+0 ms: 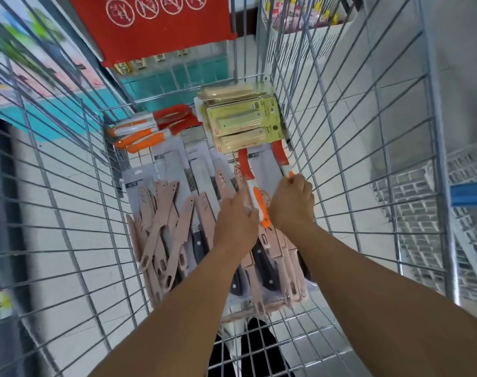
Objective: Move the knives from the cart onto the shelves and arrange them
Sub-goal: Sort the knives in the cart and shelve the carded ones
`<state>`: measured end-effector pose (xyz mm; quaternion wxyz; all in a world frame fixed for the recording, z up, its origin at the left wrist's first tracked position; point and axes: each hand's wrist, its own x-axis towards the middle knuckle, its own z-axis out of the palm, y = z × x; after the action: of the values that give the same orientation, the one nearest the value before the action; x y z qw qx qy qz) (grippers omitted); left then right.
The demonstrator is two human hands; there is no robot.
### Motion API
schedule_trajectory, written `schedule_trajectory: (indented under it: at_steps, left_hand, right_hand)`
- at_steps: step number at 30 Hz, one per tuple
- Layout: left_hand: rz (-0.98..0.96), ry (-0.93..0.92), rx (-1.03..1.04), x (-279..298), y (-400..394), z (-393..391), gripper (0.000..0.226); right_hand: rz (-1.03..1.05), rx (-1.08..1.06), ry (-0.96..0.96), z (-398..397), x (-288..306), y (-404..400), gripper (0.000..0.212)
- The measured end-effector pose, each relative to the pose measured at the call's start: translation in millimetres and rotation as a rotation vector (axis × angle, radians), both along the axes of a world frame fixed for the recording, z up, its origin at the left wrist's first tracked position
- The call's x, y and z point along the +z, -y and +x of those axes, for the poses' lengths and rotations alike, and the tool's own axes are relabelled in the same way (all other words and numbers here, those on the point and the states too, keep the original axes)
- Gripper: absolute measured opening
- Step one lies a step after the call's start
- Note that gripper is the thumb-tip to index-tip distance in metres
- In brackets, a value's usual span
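Observation:
I look down into a wire shopping cart point(77, 240) filled with knives. My left hand point(236, 223) grips an orange-handled knife with a red sheath point(252, 186) by its handle. My right hand point(293, 202) is closed on a second orange-and-red knife point(282, 159) beside the cart's right wall. Below my hands lie several pink sheathed knives point(164, 227) and carded black-handled knives point(200, 246). More orange knives point(150, 129) rest at the far left, and green-and-beige boxed knives point(241, 123) sit at the far right.
A red child-seat flap point(155, 25) with warning icons hangs at the cart's far end. A white slotted basket point(310, 34) of goods stands beyond the cart at the upper right. Wire shelving point(427, 213) is on the right. Tiled floor shows through the mesh.

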<state>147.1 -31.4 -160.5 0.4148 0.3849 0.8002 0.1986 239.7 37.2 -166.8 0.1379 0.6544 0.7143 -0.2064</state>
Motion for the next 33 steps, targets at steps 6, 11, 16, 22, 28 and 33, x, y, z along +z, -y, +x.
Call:
schedule_trajectory:
  at_steps: [6, 11, 16, 22, 28, 33]
  left_hand:
    - [-0.068, -0.281, -0.405, -12, -10, 8, 0.042]
    - [-0.113, -0.283, -0.287, -10, -5, 10, 0.046]
    - [-0.169, -0.266, -0.158, 0, -2, 7, 0.037]
    - [-0.141, -0.164, -0.113, -3, 6, -1, 0.045]
    - [-0.236, 0.043, 0.011, -3, 17, -9, 0.03]
    - [-0.266, 0.138, 0.028, 13, 22, -14, 0.012]
  right_hand:
    - [0.031, 0.059, -0.016, -1, -8, 4, 0.07]
    - [0.052, 0.173, 0.167, 3, -5, 0, 0.067]
    - [0.017, 0.161, 0.244, -5, -5, -9, 0.063]
    - [-0.088, 0.044, 0.221, -6, 5, -18, 0.058]
    - [-0.118, 0.044, 0.193, -7, 22, -27, 0.026]
    - [-0.172, -0.089, 0.098, -5, 48, -13, 0.015]
